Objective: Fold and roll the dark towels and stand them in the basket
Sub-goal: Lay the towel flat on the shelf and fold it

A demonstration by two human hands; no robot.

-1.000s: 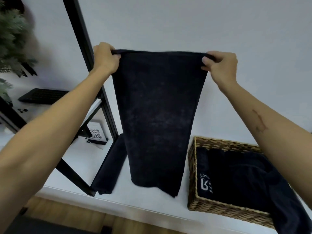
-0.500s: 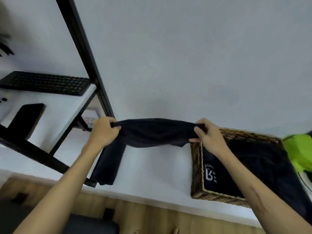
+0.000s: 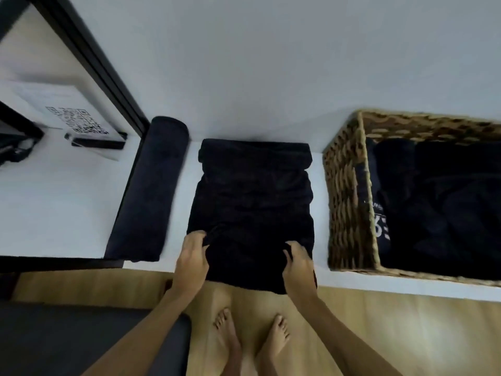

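Under both hands' grip (image 3: 245, 257), dark towel (image 3: 253, 194) lies flat on shelf (image 3: 67, 202).

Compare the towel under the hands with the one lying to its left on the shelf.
The towel under the hands lies spread flat and wide; the left towel is rolled into a narrow tube. The flat towel hangs over the shelf's front edge; the rolled towel appears to stay on the shelf. The left hand and right hand hold the flat towel; nothing touches the rolled one. Both are dark and outside the wicker basket.
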